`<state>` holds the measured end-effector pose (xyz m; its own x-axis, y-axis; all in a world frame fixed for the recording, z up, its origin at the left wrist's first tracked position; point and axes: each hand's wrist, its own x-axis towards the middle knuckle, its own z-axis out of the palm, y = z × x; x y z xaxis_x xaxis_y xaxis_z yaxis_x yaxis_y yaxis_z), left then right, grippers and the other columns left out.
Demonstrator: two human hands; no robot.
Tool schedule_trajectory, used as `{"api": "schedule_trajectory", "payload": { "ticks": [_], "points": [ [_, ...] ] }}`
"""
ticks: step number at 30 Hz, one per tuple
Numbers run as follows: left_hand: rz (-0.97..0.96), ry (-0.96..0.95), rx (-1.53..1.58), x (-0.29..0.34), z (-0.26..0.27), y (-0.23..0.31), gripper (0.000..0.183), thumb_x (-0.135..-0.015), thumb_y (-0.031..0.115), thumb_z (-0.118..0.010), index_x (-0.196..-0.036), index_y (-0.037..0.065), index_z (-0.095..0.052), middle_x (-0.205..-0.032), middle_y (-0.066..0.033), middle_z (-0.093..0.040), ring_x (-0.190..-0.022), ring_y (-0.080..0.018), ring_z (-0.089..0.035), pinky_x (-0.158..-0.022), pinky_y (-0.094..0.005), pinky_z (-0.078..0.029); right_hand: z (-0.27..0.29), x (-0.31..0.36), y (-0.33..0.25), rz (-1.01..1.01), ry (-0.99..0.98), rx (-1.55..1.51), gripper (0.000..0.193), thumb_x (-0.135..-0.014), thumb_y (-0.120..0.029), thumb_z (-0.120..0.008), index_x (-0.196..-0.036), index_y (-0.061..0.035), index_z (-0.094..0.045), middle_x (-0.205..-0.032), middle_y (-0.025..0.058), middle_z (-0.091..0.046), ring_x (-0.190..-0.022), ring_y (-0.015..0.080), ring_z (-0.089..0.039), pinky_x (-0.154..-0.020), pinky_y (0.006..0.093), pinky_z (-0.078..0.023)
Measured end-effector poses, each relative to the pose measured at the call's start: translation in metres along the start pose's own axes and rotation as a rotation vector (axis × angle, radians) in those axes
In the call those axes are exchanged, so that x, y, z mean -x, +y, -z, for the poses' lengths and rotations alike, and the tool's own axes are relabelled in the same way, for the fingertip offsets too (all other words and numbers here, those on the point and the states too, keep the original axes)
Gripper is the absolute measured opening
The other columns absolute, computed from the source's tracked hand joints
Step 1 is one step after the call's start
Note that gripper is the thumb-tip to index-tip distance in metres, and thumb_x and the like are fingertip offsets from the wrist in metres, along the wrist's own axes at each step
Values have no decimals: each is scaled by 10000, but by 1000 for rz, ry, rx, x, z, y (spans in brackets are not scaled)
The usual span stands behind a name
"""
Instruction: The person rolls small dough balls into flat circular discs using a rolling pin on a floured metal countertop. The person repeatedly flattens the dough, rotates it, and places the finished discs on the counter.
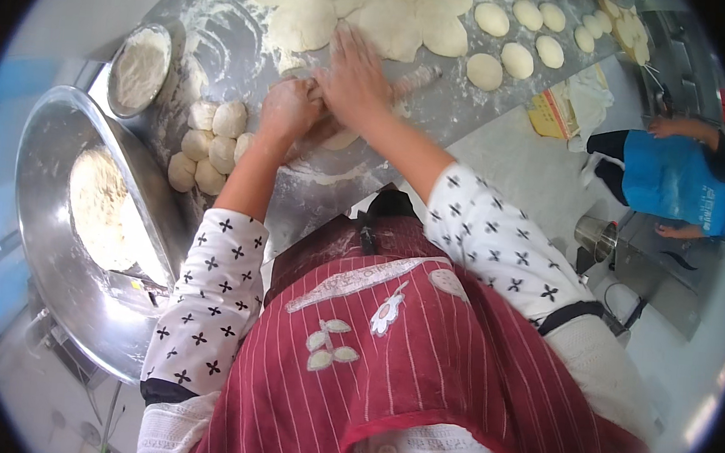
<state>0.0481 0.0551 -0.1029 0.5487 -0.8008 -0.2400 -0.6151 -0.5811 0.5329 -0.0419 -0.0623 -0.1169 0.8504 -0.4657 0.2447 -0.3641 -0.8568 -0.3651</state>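
My right hand [353, 77] lies with its fingers stretched out at the near edge of several flat, overlapping dough rounds [379, 19]. Against its left side, my left hand [291, 106] is closed with the fingers curled; what it holds, if anything, is hidden. A floury rolling pin [417, 79] lies slantwise on the table under my right wrist, partly covered. Part of a dough piece [341, 139] shows below that wrist. Left of my left forearm sit several small dough balls [212, 146], grouped close together.
A flour bowl [140, 71] and a large metal basin [52, 168] with pale contents stand at left. More dough pieces [517, 60] rest on the floury metal table [449, 105] at far right. Beyond, a person in a blue apron [668, 178] stands near a metal pot [596, 238].
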Motion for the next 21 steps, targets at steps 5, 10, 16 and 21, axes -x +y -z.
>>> {"api": "schedule_trajectory", "payload": {
  "ticks": [5, 10, 16, 21],
  "points": [
    [184, 138, 169, 39, -27, 11, 419, -808, 297, -656, -1094, -5, -606, -1004, -267, -659, -965, -422, -637, -822, -462, -508, 57, 115, 18, -17, -220, 127, 672, -915, -357, -500, -1399, 86, -357, -1483, 228, -332, -1403, 349, -271, -1162, 491, -144],
    [218, -136, 55, 9, -5, 26, 358, -809, 337, -629, -1006, 42, -682, -940, -270, -663, -922, -416, -644, -828, -463, -508, 4, 2, 3, -7, 33, 118, 658, -922, -380, -493, -1374, 88, -397, -1472, 217, -365, -1393, 343, -293, -1157, 470, -168],
    [121, 25, 91, 6, -7, 2, 273, -797, 216, -635, -979, 18, -680, -975, -262, -656, -932, -410, -629, -811, -464, -499, 29, 65, 3, 2, -100, -2, 624, -921, -340, -507, -1366, 84, -400, -1452, 209, -386, -1385, 348, -305, -1146, 491, -179],
    [306, -4, 279, 51, -24, 18, 265, -799, 170, -644, -1000, -1, -672, -1052, -260, -646, -989, -431, -613, -829, -457, -490, 59, 122, 11, 8, -160, 62, 617, -898, -285, -530, -1376, 77, -382, -1440, 221, -391, -1385, 355, -306, -1140, 520, -176]
  ]
}}
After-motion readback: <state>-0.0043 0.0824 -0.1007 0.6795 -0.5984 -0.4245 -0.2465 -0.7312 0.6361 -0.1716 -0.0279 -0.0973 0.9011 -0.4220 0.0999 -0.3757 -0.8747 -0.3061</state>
